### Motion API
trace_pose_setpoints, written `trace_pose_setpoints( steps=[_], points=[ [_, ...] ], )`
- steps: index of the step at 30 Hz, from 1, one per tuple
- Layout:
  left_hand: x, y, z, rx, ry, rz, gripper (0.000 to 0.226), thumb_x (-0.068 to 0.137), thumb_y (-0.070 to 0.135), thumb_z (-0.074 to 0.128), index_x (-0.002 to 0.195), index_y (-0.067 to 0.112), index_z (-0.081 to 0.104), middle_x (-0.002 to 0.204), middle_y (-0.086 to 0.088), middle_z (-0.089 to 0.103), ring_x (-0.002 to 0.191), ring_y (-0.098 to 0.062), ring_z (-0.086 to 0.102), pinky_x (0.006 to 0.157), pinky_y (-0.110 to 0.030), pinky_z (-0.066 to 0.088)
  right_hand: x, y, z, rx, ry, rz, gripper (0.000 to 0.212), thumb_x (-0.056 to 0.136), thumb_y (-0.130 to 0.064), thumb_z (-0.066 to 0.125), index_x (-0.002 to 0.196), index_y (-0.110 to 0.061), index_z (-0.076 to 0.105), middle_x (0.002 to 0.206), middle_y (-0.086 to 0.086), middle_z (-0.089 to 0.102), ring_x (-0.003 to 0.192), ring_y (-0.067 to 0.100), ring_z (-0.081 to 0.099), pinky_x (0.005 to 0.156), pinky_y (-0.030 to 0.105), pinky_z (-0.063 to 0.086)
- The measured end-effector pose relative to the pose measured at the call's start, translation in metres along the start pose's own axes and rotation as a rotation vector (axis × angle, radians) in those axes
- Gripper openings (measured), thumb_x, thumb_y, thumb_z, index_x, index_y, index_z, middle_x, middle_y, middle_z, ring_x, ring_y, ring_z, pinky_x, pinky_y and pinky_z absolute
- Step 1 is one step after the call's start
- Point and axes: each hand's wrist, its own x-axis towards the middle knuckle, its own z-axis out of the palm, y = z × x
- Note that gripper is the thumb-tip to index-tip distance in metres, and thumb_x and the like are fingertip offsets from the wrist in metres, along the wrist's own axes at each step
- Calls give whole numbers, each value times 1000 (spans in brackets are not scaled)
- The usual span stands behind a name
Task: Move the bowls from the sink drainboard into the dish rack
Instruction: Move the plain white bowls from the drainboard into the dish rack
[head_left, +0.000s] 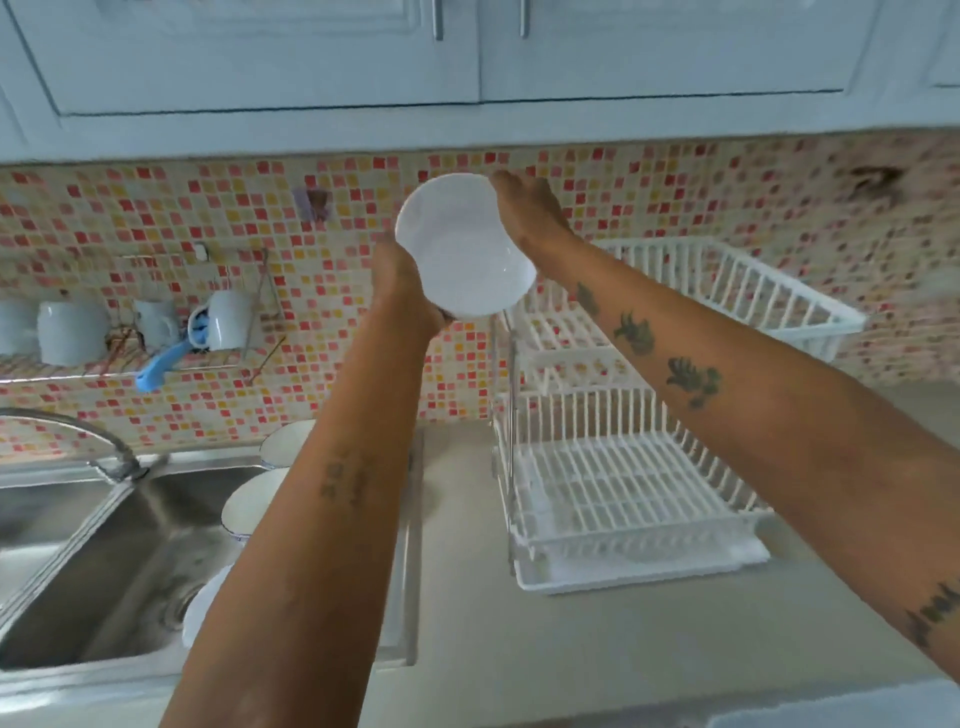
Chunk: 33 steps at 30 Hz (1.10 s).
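I hold a white bowl (462, 249) up in front of the tiled wall, tilted so its inside faces me. My left hand (400, 283) grips its lower left rim and my right hand (530, 210) grips its upper right rim. The bowl hangs just left of the top tier of the white two-tier dish rack (623, 499), which holds nothing. Three more white bowls (254, 504) sit on the steel drainboard (408, 587), partly hidden behind my left forearm.
A steel sink (104, 566) with a curved tap (109, 441) lies at the left. White mugs (72, 332) and a blue-handled utensil (161, 366) hang on a wall rail. Cabinets (270, 57) overhang the grey counter (623, 649).
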Motion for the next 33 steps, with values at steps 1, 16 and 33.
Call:
trace_pose_setpoints(
  steps=[1, 16, 33],
  points=[
    [0, -5, 16, 52, -77, -39, 54, 92, 54, 30, 132, 25, 53, 128, -9, 59, 103, -34, 59, 76, -40, 56, -1, 9, -20, 13, 43, 25, 32, 98, -33, 36, 91, -11, 58, 85, 5, 55, 83, 23, 51, 75, 32, 38],
    [12, -113, 196, 549, -446, -26, 51, 86, 51, 62, 120, 15, 53, 109, -12, 57, 88, -28, 59, 75, -52, 55, -20, 116, -234, 15, 129, 169, 46, 101, -49, 30, 113, -16, 60, 108, 11, 62, 99, 25, 61, 92, 40, 50],
    [67, -210, 228, 1496, -396, 568, 79, 62, 36, 88, 122, 5, 46, 129, -16, 43, 117, -32, 43, 98, -38, 41, 12, 210, -241, -316, -97, 283, 23, 93, -24, 43, 109, -15, 56, 114, 4, 55, 96, 20, 52, 70, 30, 38]
  ],
)
